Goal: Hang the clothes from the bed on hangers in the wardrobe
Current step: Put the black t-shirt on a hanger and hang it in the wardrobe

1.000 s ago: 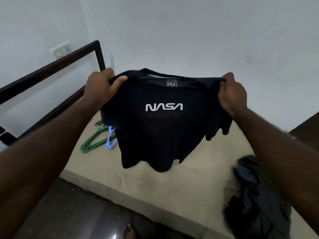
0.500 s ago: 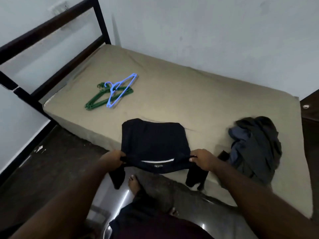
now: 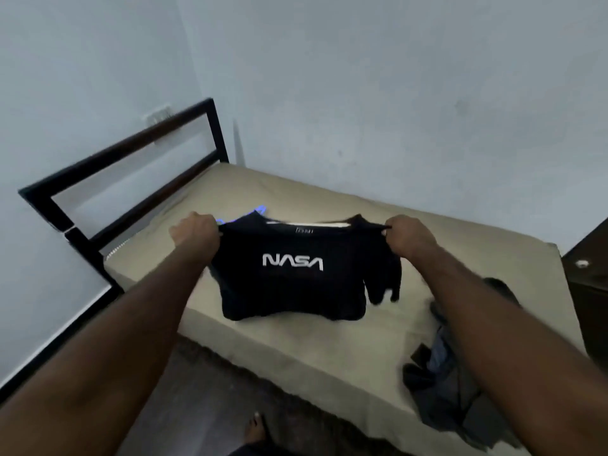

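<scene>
Black T-shirt point(image 3: 292, 284) held spread above the bed point(image 3: 329, 343). The left hand point(image 3: 194, 233) and the right hand point(image 3: 409, 238) each pinch one shoulder, so both grips are clamped on the cloth. The collar point(image 3: 306, 223) stretches between the grips, and the lettered body hangs below them. Whether the hem touches the bed cannot be told. A blue hanger point(image 3: 260, 210) shows as a sliver just beyond the left grip, mostly hidden behind the shirt. A heap of clothes point(image 3: 454, 390) lies below and outside the right grip.

Likely faults:
- Each grip takes only a small fold, so a shake or tug may pull a shoulder free.
- Reaching for the hanger probably means opening one grip. The shirt would then swing from the other shoulder and the collar would close, which makes the hanger harder to insert.
- The hanger lies behind the cloth, so the reach for it is partly blind.
- The sleeve point(image 3: 385, 284) dangling under the right grip may snag on the hanger.
- Forcing the hanger through the collar could stretch it.
</scene>
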